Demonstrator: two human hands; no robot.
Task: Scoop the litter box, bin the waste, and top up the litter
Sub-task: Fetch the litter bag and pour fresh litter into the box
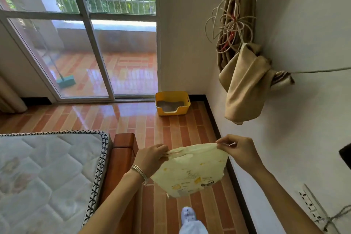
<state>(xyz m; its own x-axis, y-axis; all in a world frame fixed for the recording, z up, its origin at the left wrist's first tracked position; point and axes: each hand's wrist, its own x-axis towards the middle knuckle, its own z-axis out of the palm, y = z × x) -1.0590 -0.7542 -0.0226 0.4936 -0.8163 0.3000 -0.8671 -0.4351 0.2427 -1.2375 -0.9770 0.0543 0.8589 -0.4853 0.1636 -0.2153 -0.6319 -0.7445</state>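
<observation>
- My left hand [152,158] has its grip closed on the left end of the top edge of a pale yellow litter bag [191,172], fingers pinched over the edge beside the cut-out handle; silver bangles [139,174] circle that wrist.
- My right hand [237,150] has its grip closed on the right end of the same edge, thumb and fingertips nipping the plastic.
- The bag hangs between the two grips in mid-air, its top edge drawn taut, its body sagging down and tilted to the right; yellow printed marks show on its face.
- The yellow litter box [171,102] sits on the tiled floor [133,119] in the far corner, against the wall and just beside the sliding glass door [85,53], well apart from the bag. Grey litter lies inside; its low entry notch faces me.
- A mattress [47,173] on a wooden bed frame [121,157] lies at left.
- A knotted tan curtain [245,81] hangs on the right wall.
</observation>
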